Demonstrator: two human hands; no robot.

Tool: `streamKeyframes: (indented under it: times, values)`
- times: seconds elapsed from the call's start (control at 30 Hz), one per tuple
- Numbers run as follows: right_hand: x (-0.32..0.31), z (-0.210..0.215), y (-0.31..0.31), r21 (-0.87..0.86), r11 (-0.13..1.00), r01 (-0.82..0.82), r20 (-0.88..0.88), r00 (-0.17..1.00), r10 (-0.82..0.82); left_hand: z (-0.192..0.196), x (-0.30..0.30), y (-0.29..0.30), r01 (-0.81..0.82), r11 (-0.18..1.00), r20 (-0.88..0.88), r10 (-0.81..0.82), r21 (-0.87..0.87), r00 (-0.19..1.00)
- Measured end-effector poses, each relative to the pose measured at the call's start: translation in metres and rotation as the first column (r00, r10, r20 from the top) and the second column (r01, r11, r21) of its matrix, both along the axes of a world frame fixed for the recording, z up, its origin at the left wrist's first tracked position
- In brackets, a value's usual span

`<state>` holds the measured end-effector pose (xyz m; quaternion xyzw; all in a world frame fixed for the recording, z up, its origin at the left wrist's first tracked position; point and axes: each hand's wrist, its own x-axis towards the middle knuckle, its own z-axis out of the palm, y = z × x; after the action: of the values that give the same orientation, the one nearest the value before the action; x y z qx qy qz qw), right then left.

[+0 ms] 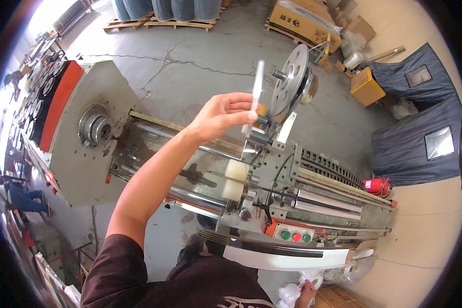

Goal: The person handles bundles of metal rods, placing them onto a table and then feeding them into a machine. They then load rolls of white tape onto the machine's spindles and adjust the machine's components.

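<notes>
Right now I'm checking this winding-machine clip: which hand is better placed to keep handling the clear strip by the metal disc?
Left. The left hand is raised at the clear strip, fingers on it, beside the metal disc. The right hand sits low by the white bags.

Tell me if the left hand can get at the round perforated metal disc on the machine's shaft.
Probably yes: the left hand, holding a thin clear strip, hangs just beside the round perforated metal disc, with only that strip between them.

Across the floor from me, a long tan carton (304, 20) with dark print lies on a pallet (292, 35). Right of it a small yellow box (366, 86) sits tilted, beside smaller brown boxes (353, 28). By my feet, a brown carton (333, 296) lies among white bags (292, 293).
</notes>
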<state>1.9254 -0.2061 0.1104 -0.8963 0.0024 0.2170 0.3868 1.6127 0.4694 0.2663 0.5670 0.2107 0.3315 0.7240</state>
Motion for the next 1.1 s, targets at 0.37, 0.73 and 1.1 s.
streamKeyframes:
  times: [0.37,0.73,1.1]
  values:
    - [-0.018,0.154,0.345,0.182,0.786,-0.591,0.4,0.775,0.49,-0.028,0.066,0.059,-0.067,0.734,-0.263,0.325,0.675,0.908]
    - [-0.051,0.222,0.609,0.392,0.437,-0.809,0.683,0.575,0.451,-0.033,0.077,0.061,-0.009,0.668,-0.279,0.323,0.744,0.904]
    - [-0.097,0.231,0.716,-0.452,0.565,-0.69,0.818,-0.068,0.572,-0.033,0.076,0.071,-0.001,0.662,-0.24,0.273,0.75,0.931]
